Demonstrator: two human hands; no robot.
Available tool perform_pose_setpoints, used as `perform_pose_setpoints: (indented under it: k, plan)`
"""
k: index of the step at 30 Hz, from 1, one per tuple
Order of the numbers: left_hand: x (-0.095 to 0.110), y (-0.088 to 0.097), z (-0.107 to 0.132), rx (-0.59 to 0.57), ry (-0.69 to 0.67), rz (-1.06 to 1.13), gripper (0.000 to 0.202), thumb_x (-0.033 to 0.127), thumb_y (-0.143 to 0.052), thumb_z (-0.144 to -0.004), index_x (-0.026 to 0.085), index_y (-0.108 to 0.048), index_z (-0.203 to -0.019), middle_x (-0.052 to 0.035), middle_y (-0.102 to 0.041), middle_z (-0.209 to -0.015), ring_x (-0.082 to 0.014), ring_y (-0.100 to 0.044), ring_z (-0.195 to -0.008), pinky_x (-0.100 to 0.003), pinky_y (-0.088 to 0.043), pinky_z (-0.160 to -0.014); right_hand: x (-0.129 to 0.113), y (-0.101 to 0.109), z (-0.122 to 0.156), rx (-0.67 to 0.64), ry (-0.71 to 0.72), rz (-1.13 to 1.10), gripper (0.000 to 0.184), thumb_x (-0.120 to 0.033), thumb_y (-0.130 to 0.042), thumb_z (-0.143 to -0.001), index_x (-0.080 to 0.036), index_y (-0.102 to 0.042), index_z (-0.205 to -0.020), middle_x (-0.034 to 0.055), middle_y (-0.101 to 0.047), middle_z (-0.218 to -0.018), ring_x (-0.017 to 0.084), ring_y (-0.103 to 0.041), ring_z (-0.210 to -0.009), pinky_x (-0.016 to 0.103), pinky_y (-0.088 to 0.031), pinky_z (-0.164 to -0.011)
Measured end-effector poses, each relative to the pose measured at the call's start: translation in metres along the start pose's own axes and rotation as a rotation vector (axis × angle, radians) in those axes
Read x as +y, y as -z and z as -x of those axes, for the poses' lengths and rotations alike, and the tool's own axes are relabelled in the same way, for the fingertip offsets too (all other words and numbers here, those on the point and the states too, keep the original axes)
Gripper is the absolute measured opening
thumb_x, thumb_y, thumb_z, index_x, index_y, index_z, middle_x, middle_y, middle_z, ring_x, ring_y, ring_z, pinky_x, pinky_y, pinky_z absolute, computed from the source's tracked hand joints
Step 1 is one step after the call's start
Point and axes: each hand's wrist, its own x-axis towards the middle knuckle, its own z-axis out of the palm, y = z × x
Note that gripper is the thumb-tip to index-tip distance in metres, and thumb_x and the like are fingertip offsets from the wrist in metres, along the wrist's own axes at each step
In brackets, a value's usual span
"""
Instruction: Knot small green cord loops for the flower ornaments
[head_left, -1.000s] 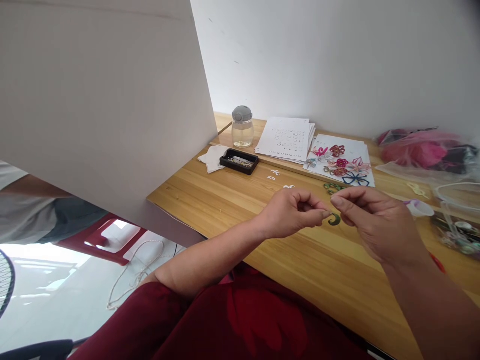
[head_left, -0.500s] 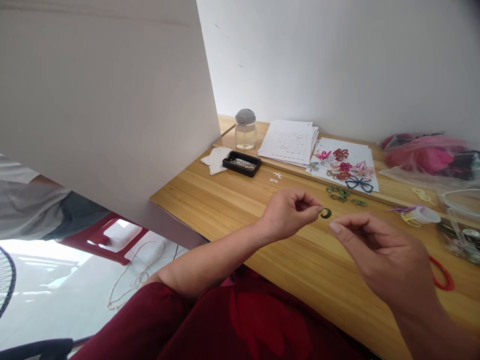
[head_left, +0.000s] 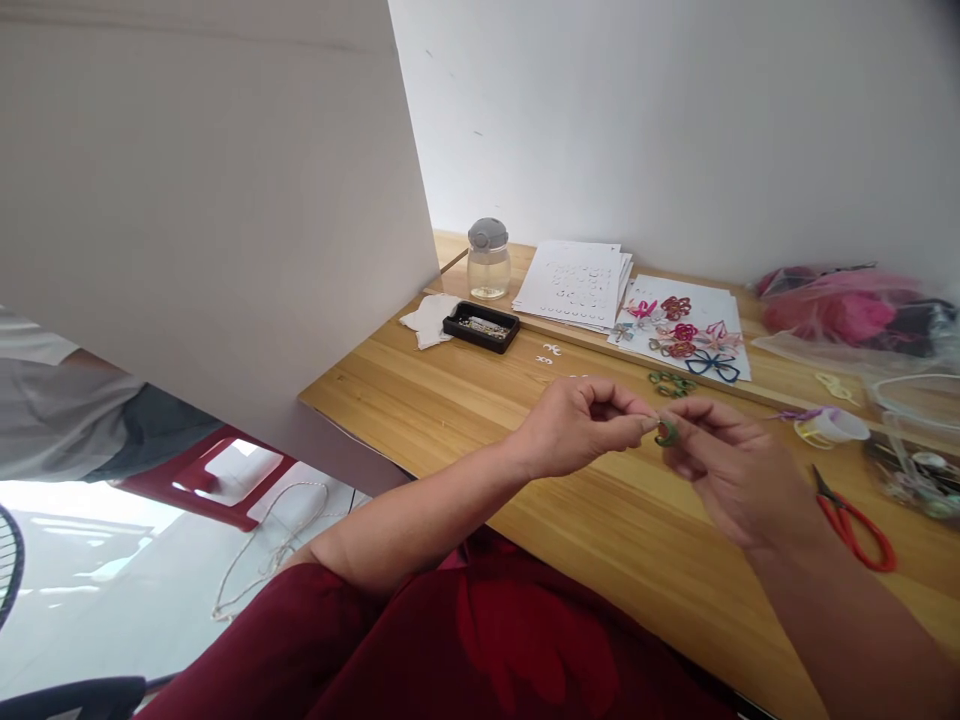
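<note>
My left hand (head_left: pixel 577 428) is closed in a pinch above the table, thumb and forefinger on the end of a small dark green crescent-shaped piece (head_left: pixel 667 433). From the other side my right hand (head_left: pixel 739 470) meets it, fingers closed right beside the crescent. Whether those fingertips pinch the piece or a fine thread on it cannot be made out. Behind the hands several green looped pieces (head_left: pixel 670 383) lie on the wood. Red-handled scissors (head_left: pixel 855 525) rest to the right of my right wrist.
A black tray (head_left: pixel 481 328) of small bits stands beside a lidded bottle (head_left: pixel 489 262). Paper sheets (head_left: pixel 570 282) and colourful looped flowers (head_left: pixel 682 332) lie along the back. At right are a thread spool (head_left: pixel 831 427) and a plastic bag (head_left: pixel 855 300). A partition (head_left: pixel 225 200) rises at left.
My right hand has moved left and away from me, closing the gap to the green crescent and my left hand. The scissors now show more fully. My left hand has hardly moved.
</note>
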Motion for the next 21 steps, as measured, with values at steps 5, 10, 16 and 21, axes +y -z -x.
perform_pose_setpoints:
  k: [5, 10, 16, 21]
  plan:
    - [-0.009, 0.0, -0.008, 0.114, -0.037, 0.036, 0.037, 0.039, -0.092, -0.072, 0.012, -0.07, -0.084, 0.0003, -0.067, -0.069, -0.0071, -0.059, -0.063, -0.022, -0.048, -0.065, 0.017, -0.008, 0.024, -0.071, -0.196, -0.173, 0.036, -0.048, -0.099, -0.064, -0.023, -0.075, -0.073, -0.0037, -0.057, -0.061, 0.006, -0.041, -0.048, 0.022, -0.037, -0.045]
    - [-0.014, -0.001, -0.01, 0.212, -0.048, -0.11, 0.02, 0.027, -0.084, -0.081, 0.013, -0.071, -0.083, 0.0009, -0.067, -0.07, -0.007, -0.058, -0.062, -0.022, -0.046, -0.063, 0.004, -0.003, 0.04, -0.003, 0.154, 0.334, 0.018, -0.042, -0.084, -0.086, -0.025, -0.079, -0.082, 0.0007, -0.067, -0.066, 0.012, -0.055, -0.057, 0.026, -0.046, -0.052]
    - [-0.008, 0.0, -0.006, 0.057, -0.012, -0.174, 0.02, 0.028, -0.084, -0.08, 0.013, -0.072, -0.084, 0.0007, -0.067, -0.071, -0.0068, -0.057, -0.063, -0.021, -0.043, -0.06, -0.032, 0.004, 0.026, 0.137, 0.453, 0.585, 0.011, -0.039, -0.081, -0.09, -0.028, -0.079, -0.086, 0.0007, -0.072, -0.075, 0.016, -0.06, -0.063, 0.03, -0.048, -0.058]
    - [-0.003, -0.001, -0.003, -0.048, -0.016, -0.101, 0.032, 0.037, -0.091, -0.075, 0.013, -0.072, -0.083, 0.001, -0.065, -0.07, -0.0056, -0.053, -0.062, -0.021, -0.04, -0.059, -0.032, 0.005, 0.002, 0.109, 0.377, 0.479, 0.013, -0.039, -0.083, -0.088, -0.028, -0.079, -0.082, 0.0018, -0.071, -0.075, 0.017, -0.059, -0.064, 0.032, -0.047, -0.06]
